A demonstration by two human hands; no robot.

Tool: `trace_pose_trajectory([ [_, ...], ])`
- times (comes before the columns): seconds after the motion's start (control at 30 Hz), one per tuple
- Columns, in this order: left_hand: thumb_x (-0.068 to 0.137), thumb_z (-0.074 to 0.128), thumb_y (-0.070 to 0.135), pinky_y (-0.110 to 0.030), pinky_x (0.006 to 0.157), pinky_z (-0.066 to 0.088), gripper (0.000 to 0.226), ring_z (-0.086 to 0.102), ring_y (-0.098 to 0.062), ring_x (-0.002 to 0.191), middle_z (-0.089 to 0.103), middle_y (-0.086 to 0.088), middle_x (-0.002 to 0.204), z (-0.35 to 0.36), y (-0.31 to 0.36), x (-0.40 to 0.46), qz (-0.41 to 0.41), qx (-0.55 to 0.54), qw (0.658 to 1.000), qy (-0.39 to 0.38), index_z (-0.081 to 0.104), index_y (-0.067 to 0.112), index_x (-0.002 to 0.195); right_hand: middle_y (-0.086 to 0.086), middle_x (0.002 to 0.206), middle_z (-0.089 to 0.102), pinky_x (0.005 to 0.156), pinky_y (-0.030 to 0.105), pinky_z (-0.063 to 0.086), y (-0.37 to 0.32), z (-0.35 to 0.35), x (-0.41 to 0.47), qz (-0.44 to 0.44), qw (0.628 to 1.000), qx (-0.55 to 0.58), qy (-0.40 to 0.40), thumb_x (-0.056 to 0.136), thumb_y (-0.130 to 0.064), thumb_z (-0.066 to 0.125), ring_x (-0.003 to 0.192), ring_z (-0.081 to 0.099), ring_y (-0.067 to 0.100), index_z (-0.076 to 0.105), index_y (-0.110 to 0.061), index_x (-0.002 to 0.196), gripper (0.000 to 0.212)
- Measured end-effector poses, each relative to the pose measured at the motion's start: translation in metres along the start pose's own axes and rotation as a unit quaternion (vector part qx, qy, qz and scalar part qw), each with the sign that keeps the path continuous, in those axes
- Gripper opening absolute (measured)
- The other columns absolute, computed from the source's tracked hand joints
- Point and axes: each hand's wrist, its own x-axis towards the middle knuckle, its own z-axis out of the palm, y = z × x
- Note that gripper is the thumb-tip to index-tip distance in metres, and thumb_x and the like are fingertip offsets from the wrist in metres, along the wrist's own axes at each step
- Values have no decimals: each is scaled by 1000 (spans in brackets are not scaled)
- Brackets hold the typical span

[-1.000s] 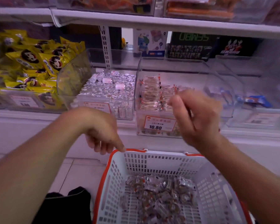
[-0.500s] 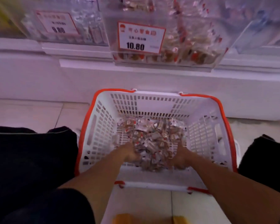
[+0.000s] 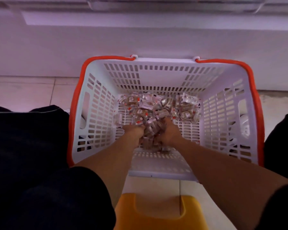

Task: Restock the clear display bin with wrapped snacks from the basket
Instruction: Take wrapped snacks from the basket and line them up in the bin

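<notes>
Both the left hand and right hand clutch wrapped snacks heaped every which way inside the white basket

Both hands, left hand and right hand, around wrapped snacks in white basket.

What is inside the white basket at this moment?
The basket holds a pile of wrapped snacks. The left hand and right hand grip a bunch between them. Snacks beneath the hands are hidden.
</notes>
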Motion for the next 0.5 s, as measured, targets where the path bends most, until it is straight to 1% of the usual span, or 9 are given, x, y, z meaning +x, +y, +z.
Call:
trace_pose_trajectory([
  [0.03, 94, 68, 22, -31, 44, 56, 60, 68, -29, 91, 64, -18, 124, -1, -1, 2, 4, 1, 1000, 2, 38, 7, 143, 4, 94, 55, 69, 24, 52, -2, -3, 0, -4, 999, 34, -4, 77, -10, 74, 79, 56, 19, 41, -40, 85, 46],
  [0.07, 92, 70, 21, -37, 54, 59, 57, 69, -31, 95, 65, -19, 123, -2, -2, 7, 13, 7, 1000, -4, 44, 6, 140, 4, 87, 55, 59, 16, 49, 1, -5, 3, -15, 999, 44, 9, 82, -4, 69, 71, 53, 15, 52, -28, 86, 30],
  [0.1, 90, 72, 21, -45, 67, 61, 52, 69, -34, 98, 67, -19, 120, -2, -4, 11, 30, 23, 999, 8, 50, 6, 135, 6, 85, 58, 56, 11, 46, 0, -8, 3, -17, 998, 59, 24, 83, 2, 68, 69, 53, 14, 62, -15, 91, 19],
  [0.13, 88, 74, 22, -52, 79, 60, 47, 69, -37, 99, 68, -19, 116, -3, -6, 16, 50, 40, 998, 22, 56, 6, 128, 12, 88, 63, 57, 12, 48, 0, -8, 4, -2, 993, 114, 36, 83, 5, 69, 71, 56, 15, 67, -3, 98, 18],
  [0.2, 87, 75, 21, -55, 85, 57, 38, 69, -40, 97, 70, -19, 110, -3, -4, 18, 79, 53, 995, 38, 61, 7, 119, 20, 96, 67, 60, 29, 58, -4, -10, -1, 46, 974, 220, 22, 83, 8, 70, 72, 63, 21, 68, 3, 107, 24],
  [0.27, 84, 76, 15, -54, 79, 59, 33, 71, -40, 90, 71, -19, 105, -4, 1, 17, 88, 45, 994, 38, 63, 9, 113, 20, 97, 66, 59, 41, 60, -7, -10, -6, 91, 947, 308, -6, 84, 8, 70, 76, 66, 27, 67, 0, 107, 25],
  [0.33, 85, 73, 6, -53, 71, 61, 29, 73, -38, 82, 72, -19, 102, -6, 6, 11, 87, 25, 996, 16, 64, 9, 112, 18, 100, 68, 60, 40, 62, -9, -13, -12, 109, 927, 356, -34, 84, 1, 73, 78, 69, 25, 67, -2, 106, 23],
  [0.43, 91, 63, 0, -39, 60, 60, 22, 68, -28, 69, 69, -15, 90, -12, 9, 2, 78, -8, 997, -7, 66, 4, 112, 12, 104, 69, 67, 36, 62, -13, -18, -18, 112, 908, 399, -57, 85, -29, 76, 81, 69, 21, 68, -6, 104, 31],
  [0.5, 92, 59, 0, -33, 55, 56, 18, 60, -21, 63, 64, -12, 80, -19, 11, -5, 57, -6, 998, -16, 67, 5, 108, 11, 103, 63, 70, 38, 60, -17, -26, -22, 128, 896, 421, -58, 91, -45, 65, 87, 63, 25, 63, -6, 112, 45],
])
